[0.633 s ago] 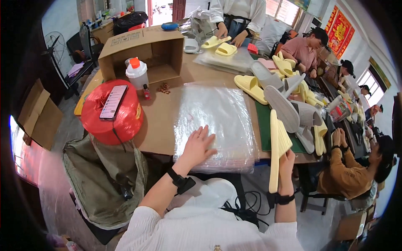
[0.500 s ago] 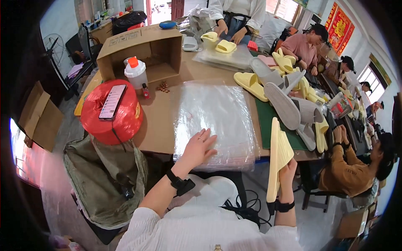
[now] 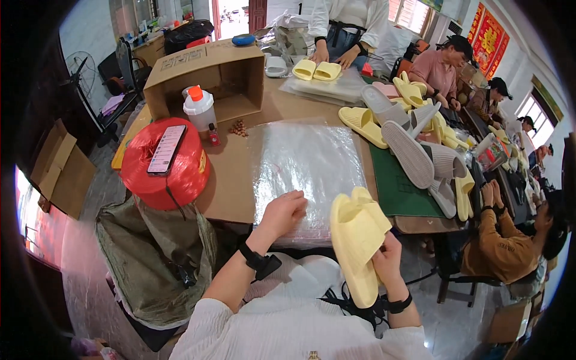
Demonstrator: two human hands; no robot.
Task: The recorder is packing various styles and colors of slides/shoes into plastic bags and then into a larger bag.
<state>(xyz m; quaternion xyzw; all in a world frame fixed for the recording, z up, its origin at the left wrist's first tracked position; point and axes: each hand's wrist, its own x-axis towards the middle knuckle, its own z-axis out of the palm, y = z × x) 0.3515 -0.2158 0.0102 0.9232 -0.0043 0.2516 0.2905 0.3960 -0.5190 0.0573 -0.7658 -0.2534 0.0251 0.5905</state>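
Note:
A pair of pale yellow slippers [image 3: 355, 264] is in my right hand [image 3: 389, 259], tilted above my lap at the table's front edge, one slipper mostly hidden behind the other. My right fingers are wrapped round their side. My left hand [image 3: 284, 213] rests at the lower left of a stack of clear plastic bags [image 3: 309, 162]. Its fingers are curled in; whether they pinch a bag's film cannot be made out. The stack lies flat on the brown tabletop in front of me.
Grey and yellow slippers [image 3: 408, 153] are heaped on a green mat [image 3: 393, 195] at right. A red twine roll [image 3: 135, 174] carries a phone [image 3: 167, 150]; beside it stand a white bottle [image 3: 199, 108] and an open carton [image 3: 204, 66]. Across the table, a co-worker's hands [image 3: 347, 58] touch yellow slippers.
My right hand has brought the slippers left, turning them from edge-on to show their tops. My left hand has gone from spread flat on the bags to curled fingers.

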